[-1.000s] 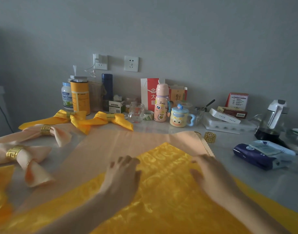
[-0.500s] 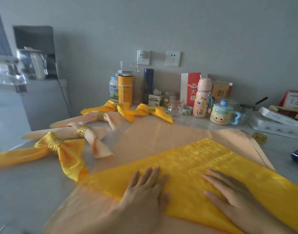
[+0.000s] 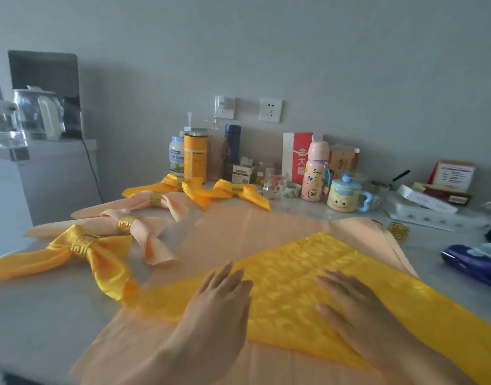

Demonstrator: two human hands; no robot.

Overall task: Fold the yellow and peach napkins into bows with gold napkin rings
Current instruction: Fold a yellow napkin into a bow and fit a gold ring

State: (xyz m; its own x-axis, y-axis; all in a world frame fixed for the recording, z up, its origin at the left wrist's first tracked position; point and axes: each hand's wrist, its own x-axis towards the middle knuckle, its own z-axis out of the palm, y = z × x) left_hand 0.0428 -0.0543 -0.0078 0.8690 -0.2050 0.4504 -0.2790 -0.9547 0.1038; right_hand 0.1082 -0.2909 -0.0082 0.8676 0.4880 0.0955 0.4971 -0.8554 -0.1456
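"Full Crea…" on white jar [image 3: 177, 157], "Smile" on pink bottle [image 3: 316, 176], "金大" on red bag [image 3: 300, 158]

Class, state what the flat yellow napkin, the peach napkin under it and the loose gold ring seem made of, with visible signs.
Yellow napkin: glossy fabric, likely satin damask; sheen, woven pattern. Peach napkin: matte plain cloth; no shine. Gold ring: probably metal; glints, openwork.

Free tabletop [image 3: 44, 315] near left; bows [image 3: 83, 245] beyond.

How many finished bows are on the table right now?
5. Near-left yellow bow; front peach bow just behind it; rear peach bow further back; at the far edge, back-left yellow bow and back-right yellow bow. None looks hidden.
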